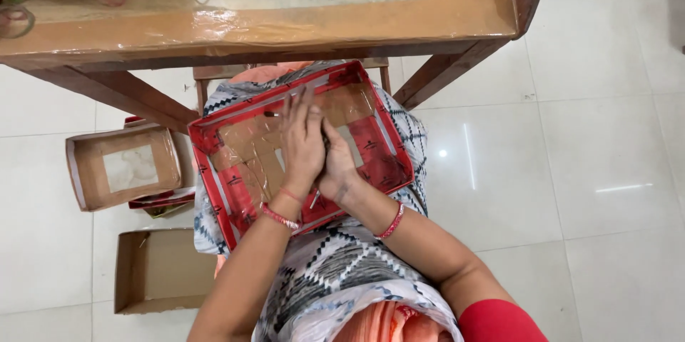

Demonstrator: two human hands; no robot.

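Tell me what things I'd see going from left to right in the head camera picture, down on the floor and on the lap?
Brown box lid with a clear window → red box lid with a clear window → left hand → right hand → bare white floor tiles.

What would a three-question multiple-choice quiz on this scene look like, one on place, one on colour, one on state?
1. Where does the red box lid rest?
A. on the person's lap
B. on the wooden table
C. on the floor

2. What colour are the bangles?
A. green
B. red
C. blue

3. How does the left hand lie?
A. flat, pressing inside the lid
B. clenched
C. lifted away

Answers: 1 A, it lies over the patterned cloth; 2 B, both wrists; 3 A, fingers extended beside the right hand.
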